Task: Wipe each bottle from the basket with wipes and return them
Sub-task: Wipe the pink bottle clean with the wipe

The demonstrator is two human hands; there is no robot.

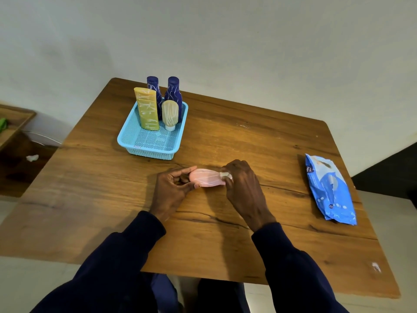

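Wooden table (248, 136): dark cracks along grain, white mark (375, 266) near right front corner. Pale wall (225, 41) behind. Left: wooden shelf (15, 118) bearing green item (2, 124); white scrap (32, 157) on dark surface below; white cable (40, 137) nearby.

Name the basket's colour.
Light blue, perforated mesh; the basket shows best in the head view.

Five bottles in all: two dark blue plastic bottles with white streaks (154, 91) (173, 92), one flat yellow plastic tube (147, 109), one small cream rounded bottle (170, 114) and one pink rounded plastic bottle (206, 177). Four of the five are in the one light blue perforated plastic basket (146, 150); one is outside it. There is one blue soft pack of wipes (330, 188), one brown wooden table (248, 136), and two hands, the left hand (171, 188) and the right hand (242, 185).
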